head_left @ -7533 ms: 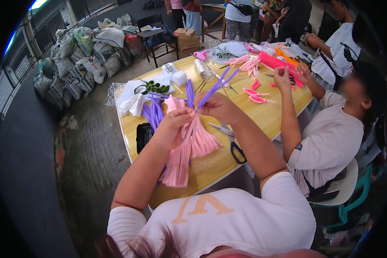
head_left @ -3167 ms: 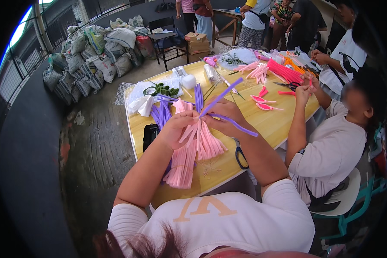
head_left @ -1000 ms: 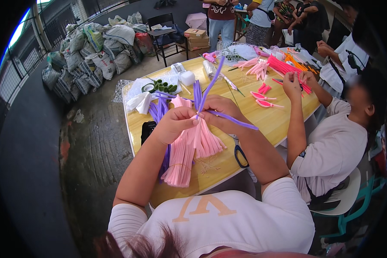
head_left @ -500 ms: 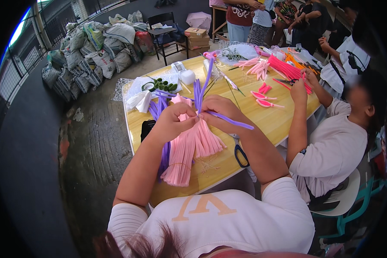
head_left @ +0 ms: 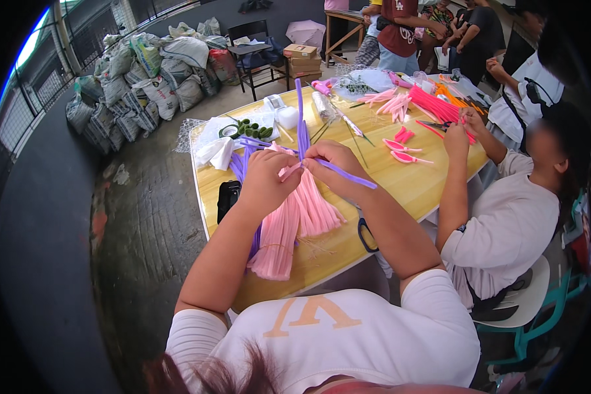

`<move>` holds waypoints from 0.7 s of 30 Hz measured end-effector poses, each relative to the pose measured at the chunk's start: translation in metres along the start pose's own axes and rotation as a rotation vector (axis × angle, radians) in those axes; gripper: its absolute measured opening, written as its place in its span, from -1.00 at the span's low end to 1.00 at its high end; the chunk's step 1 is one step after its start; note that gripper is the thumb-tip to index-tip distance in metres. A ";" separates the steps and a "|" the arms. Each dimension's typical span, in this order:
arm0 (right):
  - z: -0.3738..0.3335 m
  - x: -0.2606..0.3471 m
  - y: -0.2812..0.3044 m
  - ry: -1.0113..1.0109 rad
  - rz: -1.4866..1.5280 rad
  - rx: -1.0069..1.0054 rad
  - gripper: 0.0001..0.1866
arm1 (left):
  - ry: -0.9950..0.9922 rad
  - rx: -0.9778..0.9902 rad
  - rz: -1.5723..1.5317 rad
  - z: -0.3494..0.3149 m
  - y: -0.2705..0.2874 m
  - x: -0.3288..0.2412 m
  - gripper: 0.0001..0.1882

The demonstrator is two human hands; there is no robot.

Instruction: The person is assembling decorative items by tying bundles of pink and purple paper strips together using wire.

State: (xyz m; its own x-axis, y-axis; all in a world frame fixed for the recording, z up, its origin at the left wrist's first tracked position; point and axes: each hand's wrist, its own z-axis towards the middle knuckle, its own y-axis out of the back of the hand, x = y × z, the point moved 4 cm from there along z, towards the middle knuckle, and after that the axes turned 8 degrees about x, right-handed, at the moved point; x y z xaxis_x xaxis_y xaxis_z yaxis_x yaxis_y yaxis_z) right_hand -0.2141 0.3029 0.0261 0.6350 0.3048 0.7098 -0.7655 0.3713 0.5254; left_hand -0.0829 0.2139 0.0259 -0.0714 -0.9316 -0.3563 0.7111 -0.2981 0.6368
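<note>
A purple pipe cleaner [head_left: 300, 108] rises upright from between my fingertips, and a purple length [head_left: 349, 175] sticks out to the right under my right hand. Whether these are one bent stem or two, I cannot tell. My left hand [head_left: 269, 178] and my right hand [head_left: 336, 167] pinch close together where the lengths meet. Directly below lie pink pipe cleaners [head_left: 276, 246] in a banded bundle, with more fanned out [head_left: 320, 213] beside it. Purple pipe cleaners [head_left: 240, 164] lie partly hidden behind my left hand.
Dark-handled scissors [head_left: 366, 235] lie by my right forearm, a black object [head_left: 228, 197] by my left. Green tape [head_left: 228, 129], dark green fuzzy pieces [head_left: 253, 129] and a white container [head_left: 286, 117] stand farther back. At right, a co-worker's hands [head_left: 463, 128] hold scissors near pink stems.
The upright purple length has swung from a rightward lean to nearly vertical, tipping left. My hands stay together, turned slightly. People in the background have shifted.
</note>
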 end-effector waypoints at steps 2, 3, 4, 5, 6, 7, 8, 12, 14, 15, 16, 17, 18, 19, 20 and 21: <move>0.000 -0.001 0.003 0.001 0.003 0.011 -0.80 | 0.083 0.044 -0.105 0.001 -0.003 0.005 -0.86; -0.001 -0.002 0.003 0.013 -0.015 0.012 -0.80 | 0.096 0.068 -0.057 0.001 -0.005 0.004 -0.86; -0.001 -0.004 0.004 0.023 -0.034 0.011 -0.80 | 0.108 0.093 -0.011 0.002 -0.005 0.001 -0.87; -0.001 -0.005 0.005 0.051 -0.073 0.014 -0.80 | 0.120 0.118 0.035 0.002 -0.006 -0.001 -0.87; -0.001 -0.007 0.005 0.080 -0.112 0.017 -0.79 | 0.115 0.140 0.015 0.003 -0.009 0.001 -0.87; 0.000 -0.006 0.002 0.111 -0.145 0.023 -0.79 | 0.115 0.164 0.000 0.003 -0.011 0.004 -0.87; 0.001 -0.006 0.001 0.118 -0.147 0.009 -0.79 | 0.116 0.186 -0.015 0.002 -0.011 0.006 -0.88; 0.005 -0.010 -0.005 0.118 -0.146 -0.002 -0.80 | 0.131 0.149 -0.066 0.000 -0.007 0.007 -0.87; 0.006 -0.013 -0.003 0.097 -0.150 0.021 -0.83 | 0.143 0.141 -0.081 -0.001 -0.012 0.009 -0.86; 0.005 -0.012 -0.001 0.081 -0.156 0.035 -0.85 | 0.164 0.145 -0.090 -0.001 -0.014 0.009 -0.87; 0.004 -0.015 0.001 0.082 -0.159 0.000 -0.84 | 0.182 0.152 -0.105 0.000 -0.018 0.008 -0.87; 0.005 -0.018 -0.002 0.089 -0.152 -0.028 -0.82 | 0.198 0.158 -0.096 -0.002 -0.017 0.008 -0.87; 0.006 -0.020 -0.006 0.075 -0.131 -0.019 -0.83 | 0.214 0.163 -0.087 -0.004 -0.015 0.009 -0.86; 0.006 -0.022 -0.007 0.057 -0.120 -0.014 -0.84 | 0.216 0.171 -0.078 -0.004 -0.014 0.010 -0.84; 0.007 -0.024 -0.009 0.039 -0.108 -0.006 -0.85 | 0.220 0.179 -0.070 -0.005 -0.012 0.011 -0.82; 0.009 -0.027 -0.012 -0.039 0.006 0.048 -0.87 | 0.224 0.186 -0.061 -0.006 -0.009 0.012 -0.81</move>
State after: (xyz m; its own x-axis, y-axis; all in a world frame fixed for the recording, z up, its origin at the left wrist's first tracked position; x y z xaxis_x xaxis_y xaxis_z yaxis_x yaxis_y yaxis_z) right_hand -0.2232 0.2823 0.0047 0.6267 0.2724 0.7301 -0.7739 0.3269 0.5424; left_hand -0.0862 0.2067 0.0113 0.0609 -0.8481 -0.5263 0.5680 -0.4042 0.7170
